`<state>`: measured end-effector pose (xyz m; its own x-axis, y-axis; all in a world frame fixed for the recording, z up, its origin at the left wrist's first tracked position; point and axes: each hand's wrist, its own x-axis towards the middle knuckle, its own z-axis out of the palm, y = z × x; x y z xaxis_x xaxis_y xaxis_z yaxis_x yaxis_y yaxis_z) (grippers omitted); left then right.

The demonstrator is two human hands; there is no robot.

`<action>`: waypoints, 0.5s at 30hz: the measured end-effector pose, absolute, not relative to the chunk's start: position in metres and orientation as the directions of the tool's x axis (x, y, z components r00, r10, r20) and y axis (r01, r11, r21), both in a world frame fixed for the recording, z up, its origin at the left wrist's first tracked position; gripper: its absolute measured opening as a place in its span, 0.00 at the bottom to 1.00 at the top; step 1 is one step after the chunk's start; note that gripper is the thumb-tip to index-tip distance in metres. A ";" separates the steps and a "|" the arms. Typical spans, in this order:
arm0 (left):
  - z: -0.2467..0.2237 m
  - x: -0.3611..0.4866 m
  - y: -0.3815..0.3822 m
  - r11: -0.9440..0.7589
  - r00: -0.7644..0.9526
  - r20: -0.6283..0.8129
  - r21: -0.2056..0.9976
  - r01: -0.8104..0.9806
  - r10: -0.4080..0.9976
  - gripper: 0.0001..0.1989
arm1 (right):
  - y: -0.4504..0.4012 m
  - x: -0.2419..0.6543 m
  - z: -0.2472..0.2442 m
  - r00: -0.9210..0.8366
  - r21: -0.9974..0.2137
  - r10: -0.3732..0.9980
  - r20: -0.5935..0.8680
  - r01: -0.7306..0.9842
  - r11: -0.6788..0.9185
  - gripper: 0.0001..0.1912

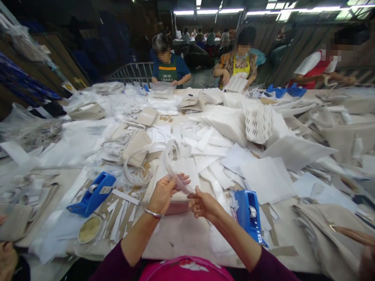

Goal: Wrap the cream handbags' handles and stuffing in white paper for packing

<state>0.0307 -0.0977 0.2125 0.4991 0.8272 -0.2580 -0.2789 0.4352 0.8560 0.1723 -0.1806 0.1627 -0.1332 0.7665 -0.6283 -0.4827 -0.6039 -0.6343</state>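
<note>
My left hand (165,193) and right hand (205,205) are both narrowed to a pinch on a pale fabric strap (174,169), just left of the blue tape dispenser (249,213). Its upper loop curls above white offcuts (205,158). My fingers hide how the strap ends, and I cannot make out the pinkish bundle (176,207) beneath my hands.

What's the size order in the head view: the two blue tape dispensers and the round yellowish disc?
1. Left-side blue tape dispenser and right-side blue tape dispenser: they look alike, so I won't rank them.
2. Round yellowish disc: smallest.
</note>
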 end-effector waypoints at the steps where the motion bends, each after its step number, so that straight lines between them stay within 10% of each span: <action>1: 0.214 0.032 -0.102 0.447 0.496 -0.271 0.851 -0.277 0.825 0.17 | -0.172 0.172 0.164 -0.104 -0.649 0.778 -0.619 -0.491 -0.582 0.20; 8: 0.225 0.031 -0.105 0.482 0.447 -0.328 0.826 -0.291 0.832 0.18 | -0.136 0.180 0.206 0.104 -0.955 0.977 -0.186 0.214 -0.205 0.06; 15: 0.230 0.021 -0.093 0.512 0.391 -0.370 0.774 -0.373 0.843 0.12 | -0.131 0.179 0.211 -0.102 -0.660 0.969 0.225 0.716 0.229 0.18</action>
<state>0.0211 -0.0932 0.2303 0.3908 0.8429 -0.3697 -0.3726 0.5122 0.7738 0.1789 -0.1311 0.2111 -0.1023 0.9690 0.2250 0.7159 0.2288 -0.6597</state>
